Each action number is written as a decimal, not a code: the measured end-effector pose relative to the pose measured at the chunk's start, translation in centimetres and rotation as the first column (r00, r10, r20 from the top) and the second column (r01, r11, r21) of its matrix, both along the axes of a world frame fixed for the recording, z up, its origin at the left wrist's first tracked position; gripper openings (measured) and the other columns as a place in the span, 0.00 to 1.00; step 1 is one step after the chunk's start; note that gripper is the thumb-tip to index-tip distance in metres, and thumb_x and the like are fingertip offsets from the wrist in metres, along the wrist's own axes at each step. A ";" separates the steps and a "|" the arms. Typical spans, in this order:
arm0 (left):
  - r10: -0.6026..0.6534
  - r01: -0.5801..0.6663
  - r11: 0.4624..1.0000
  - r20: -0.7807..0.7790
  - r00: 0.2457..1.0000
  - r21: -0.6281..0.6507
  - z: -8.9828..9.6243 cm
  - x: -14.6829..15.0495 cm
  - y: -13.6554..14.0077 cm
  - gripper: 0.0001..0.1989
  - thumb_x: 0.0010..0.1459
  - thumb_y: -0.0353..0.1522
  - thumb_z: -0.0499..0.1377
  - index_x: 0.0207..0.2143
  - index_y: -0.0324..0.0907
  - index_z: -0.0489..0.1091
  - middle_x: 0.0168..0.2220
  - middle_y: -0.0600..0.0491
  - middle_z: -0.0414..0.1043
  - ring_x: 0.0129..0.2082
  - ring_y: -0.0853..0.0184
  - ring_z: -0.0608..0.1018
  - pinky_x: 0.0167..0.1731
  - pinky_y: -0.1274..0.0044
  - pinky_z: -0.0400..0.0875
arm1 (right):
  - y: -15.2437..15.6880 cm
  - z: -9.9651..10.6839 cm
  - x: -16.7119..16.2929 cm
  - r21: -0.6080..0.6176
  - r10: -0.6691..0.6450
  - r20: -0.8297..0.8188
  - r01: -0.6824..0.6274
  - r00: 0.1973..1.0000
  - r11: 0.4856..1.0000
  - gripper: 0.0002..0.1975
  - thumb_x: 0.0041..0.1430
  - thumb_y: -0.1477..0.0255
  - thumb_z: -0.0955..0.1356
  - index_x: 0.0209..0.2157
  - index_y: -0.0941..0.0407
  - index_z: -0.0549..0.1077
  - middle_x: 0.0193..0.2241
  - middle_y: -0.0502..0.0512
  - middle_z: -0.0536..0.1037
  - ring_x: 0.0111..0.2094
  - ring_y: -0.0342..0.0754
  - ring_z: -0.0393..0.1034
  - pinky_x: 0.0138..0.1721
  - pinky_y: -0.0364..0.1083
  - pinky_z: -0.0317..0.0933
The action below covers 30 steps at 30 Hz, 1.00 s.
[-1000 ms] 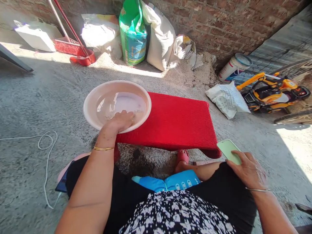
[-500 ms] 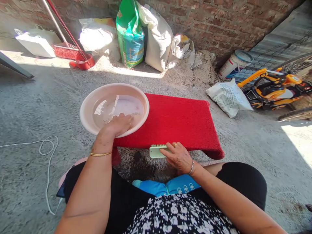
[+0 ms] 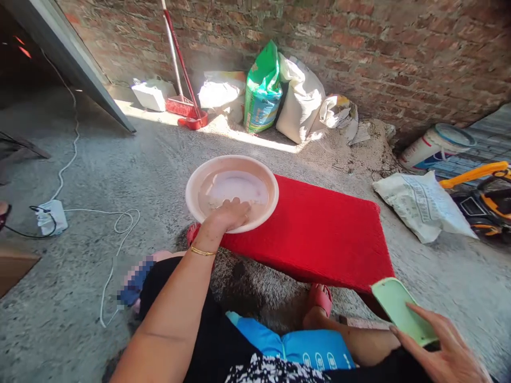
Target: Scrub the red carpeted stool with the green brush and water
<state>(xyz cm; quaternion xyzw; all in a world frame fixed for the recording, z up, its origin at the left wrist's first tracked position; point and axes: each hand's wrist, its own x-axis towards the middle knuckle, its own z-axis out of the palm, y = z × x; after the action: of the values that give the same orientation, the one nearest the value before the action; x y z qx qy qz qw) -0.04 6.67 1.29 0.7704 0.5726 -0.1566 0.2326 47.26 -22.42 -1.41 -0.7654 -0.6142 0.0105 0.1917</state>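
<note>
My left hand reaches over the near rim of a pale pink basin. Its fingers lie apart at the water, partly under the surface, with nothing seen in them. The basin stands over the left end of a low bench covered in red plush cloth. To the right, my right hand grips a light green scrub brush, fingers along its sides and the flat back facing up. The brush is beside the cover's near right corner; its bristles are hidden from this angle.
Filled sacks, among them a green one, line the brick wall beside a red broom and dustpan. A white sack and an orange toy digger are right. A white cord crosses the left floor; my red sandal shows below the bench.
My right hand has carried the brush from the cover's front edge toward the right and nearer my body. My left hand stays in the basin. The view has swung left.
</note>
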 end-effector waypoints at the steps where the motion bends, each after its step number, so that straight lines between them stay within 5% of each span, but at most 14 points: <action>1: 0.000 0.000 1.000 0.005 1.000 0.010 -0.2 0.0 0.0 0.23 0.67 0.35 0.51 0.63 0.44 0.66 0.60 0.38 0.65 0.60 0.42 0.71 0.56 0.54 0.69 | 1.3 -0.1 -1.9 -0.002 -0.044 -0.107 0.044 0.993 0.999 0.33 0.52 0.41 0.70 0.51 0.49 0.76 0.45 0.59 0.81 0.42 0.60 0.77 0.40 0.55 0.70; 4: 0.011 -0.011 0.999 0.015 1.000 0.038 -0.4 -0.1 -0.1 0.22 0.67 0.36 0.52 0.62 0.45 0.66 0.60 0.39 0.66 0.61 0.42 0.71 0.55 0.54 0.70 | 7.1 -0.6 -8.5 -0.118 -0.127 -0.367 0.089 0.922 0.989 0.37 0.45 0.40 0.73 0.50 0.51 0.76 0.42 0.58 0.82 0.38 0.58 0.77 0.38 0.53 0.69; 8: 0.007 -0.008 0.999 0.024 1.000 0.047 -0.2 -0.2 -0.4 0.21 0.67 0.35 0.52 0.61 0.43 0.67 0.60 0.38 0.67 0.61 0.42 0.72 0.55 0.55 0.71 | 16.1 -1.2 -16.5 -0.267 -0.142 -0.546 -0.011 0.826 0.964 0.35 0.48 0.44 0.70 0.50 0.54 0.77 0.35 0.56 0.82 0.34 0.55 0.76 0.37 0.51 0.68; 13: -0.017 0.015 0.998 0.031 0.999 0.064 -0.4 -0.5 -0.4 0.21 0.68 0.36 0.52 0.61 0.44 0.67 0.60 0.39 0.67 0.60 0.44 0.72 0.54 0.56 0.71 | 23.5 -1.2 -24.0 -0.348 -0.128 -0.316 0.011 0.940 0.938 0.26 0.58 0.50 0.69 0.53 0.51 0.77 0.42 0.59 0.83 0.42 0.58 0.78 0.39 0.50 0.66; 18: -0.015 0.016 0.997 -0.009 1.000 0.071 -0.9 -0.7 0.0 0.22 0.68 0.38 0.50 0.62 0.45 0.67 0.61 0.39 0.68 0.58 0.47 0.74 0.54 0.58 0.71 | 25.1 -1.0 -27.0 -0.347 0.002 -0.082 -0.030 0.997 0.937 0.26 0.64 0.49 0.68 0.58 0.47 0.75 0.50 0.62 0.78 0.44 0.58 0.78 0.40 0.51 0.67; 22: -0.061 0.062 0.991 -0.015 0.998 0.121 -1.3 -0.8 0.5 0.22 0.69 0.37 0.48 0.61 0.44 0.69 0.57 0.39 0.70 0.53 0.48 0.77 0.53 0.57 0.71 | 23.5 -0.7 -22.2 -0.382 -0.045 -0.010 0.038 0.999 0.923 0.25 0.65 0.53 0.69 0.59 0.47 0.73 0.51 0.59 0.76 0.46 0.56 0.79 0.43 0.51 0.68; 26: -0.094 0.094 0.987 -0.005 0.996 0.129 -1.2 -0.9 0.7 0.23 0.69 0.36 0.47 0.62 0.42 0.68 0.58 0.38 0.71 0.54 0.50 0.77 0.55 0.59 0.71 | 19.8 -0.3 -10.8 -0.382 -0.297 0.072 0.302 0.952 0.874 0.26 0.67 0.52 0.66 0.61 0.48 0.73 0.53 0.61 0.76 0.49 0.58 0.78 0.46 0.53 0.68; 30: -0.134 0.131 0.978 0.006 0.991 0.163 -1.9 -1.2 0.9 0.23 0.69 0.35 0.48 0.62 0.43 0.69 0.58 0.39 0.72 0.54 0.52 0.78 0.58 0.60 0.69 | 15.4 0.1 0.4 -0.341 -0.533 0.167 0.556 0.830 0.758 0.27 0.64 0.53 0.67 0.58 0.54 0.76 0.52 0.68 0.78 0.49 0.62 0.78 0.46 0.57 0.69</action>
<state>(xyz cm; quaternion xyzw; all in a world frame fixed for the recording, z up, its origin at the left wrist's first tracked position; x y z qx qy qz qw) -1.20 7.61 -0.60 0.8245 0.5288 -0.1181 0.1632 47.70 -7.00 -1.33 -0.9326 -0.3571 0.0485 0.0182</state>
